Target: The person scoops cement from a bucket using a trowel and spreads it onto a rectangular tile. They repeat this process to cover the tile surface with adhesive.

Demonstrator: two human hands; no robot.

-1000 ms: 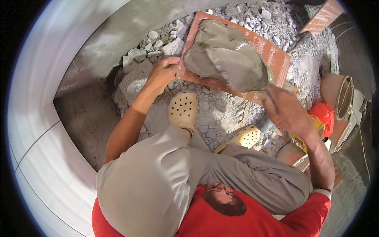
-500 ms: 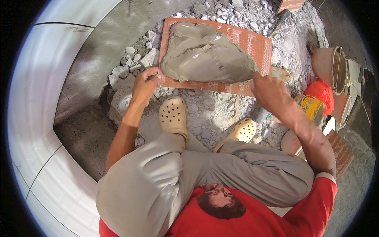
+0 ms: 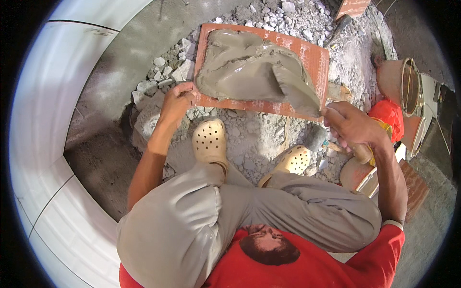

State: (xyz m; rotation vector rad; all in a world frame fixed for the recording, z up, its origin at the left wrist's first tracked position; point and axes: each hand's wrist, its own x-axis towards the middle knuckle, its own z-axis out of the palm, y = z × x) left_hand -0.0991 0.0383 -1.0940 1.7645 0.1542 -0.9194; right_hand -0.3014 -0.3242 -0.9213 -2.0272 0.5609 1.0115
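Observation:
A reddish-brown tile lies ribbed side up on the rubble in front of me, tilted slightly. Wet grey mortar covers most of it in a thick, uneven layer with a smooth hollow in the middle. At the tile's near left corner, my left hand pinches the edge between thumb and fingers. My right hand, beyond the near right corner, grips a trowel by its wooden handle. The mortar-coated trowel blade rests at a slant in the right part of the mortar.
Broken rubble surrounds the tile and my clogs. A dark hammer head lies near my right foot. Buckets and a red plastic bag stand at the right. Large white tiles curve along the left.
My right hand has moved right and closer to me, turning so that the trowel handle shows. The blade has drawn through the mortar toward the near right corner. My left hand stays put.

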